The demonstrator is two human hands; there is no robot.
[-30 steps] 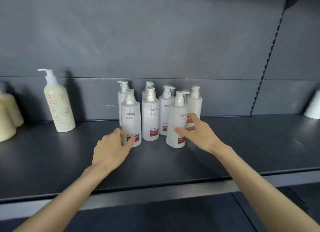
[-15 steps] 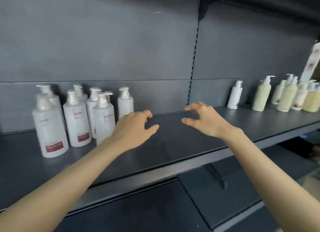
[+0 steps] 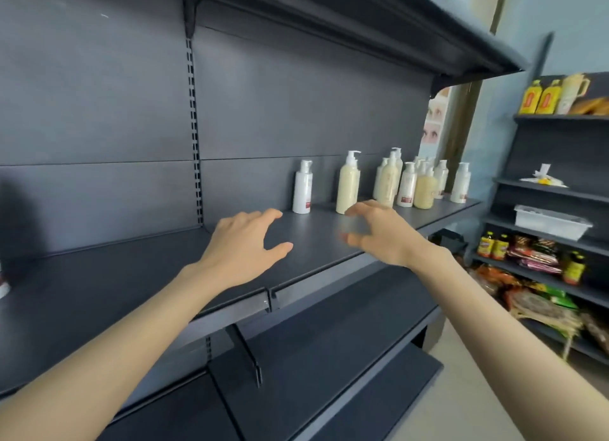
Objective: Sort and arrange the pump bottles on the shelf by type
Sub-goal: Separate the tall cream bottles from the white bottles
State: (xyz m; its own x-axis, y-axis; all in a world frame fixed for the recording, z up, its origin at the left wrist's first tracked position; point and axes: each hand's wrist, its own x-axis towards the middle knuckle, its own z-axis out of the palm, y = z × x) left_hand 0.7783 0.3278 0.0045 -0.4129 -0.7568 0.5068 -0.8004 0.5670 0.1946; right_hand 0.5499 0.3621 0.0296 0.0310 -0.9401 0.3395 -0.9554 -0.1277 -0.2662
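On the dark grey shelf (image 3: 316, 243) a white pump bottle with a red label (image 3: 302, 188) stands alone near the back panel. To its right is a cream pump bottle (image 3: 348, 185), then a mixed cluster of several white and cream pump bottles (image 3: 418, 185) toward the shelf's right end. My left hand (image 3: 245, 246) hovers over the shelf, fingers spread, holding nothing. My right hand (image 3: 384, 234) is blurred, with loosely bent fingers and nothing in it, just in front of the cream bottle. A sliver of a white bottle (image 3: 3, 287) shows at the far left edge.
An upper shelf (image 3: 362, 22) overhangs the work shelf and a lower shelf (image 3: 329, 348) juts out below. To the right, a second rack (image 3: 557, 239) holds yellow bottles, packets and a white tray. The shelf's front lip (image 3: 323, 290) runs under my wrists.
The view has swung right: the grouped white bottles have left the frame and the mixed cluster is now nearer. Both empty hands have travelled right along the shelf.
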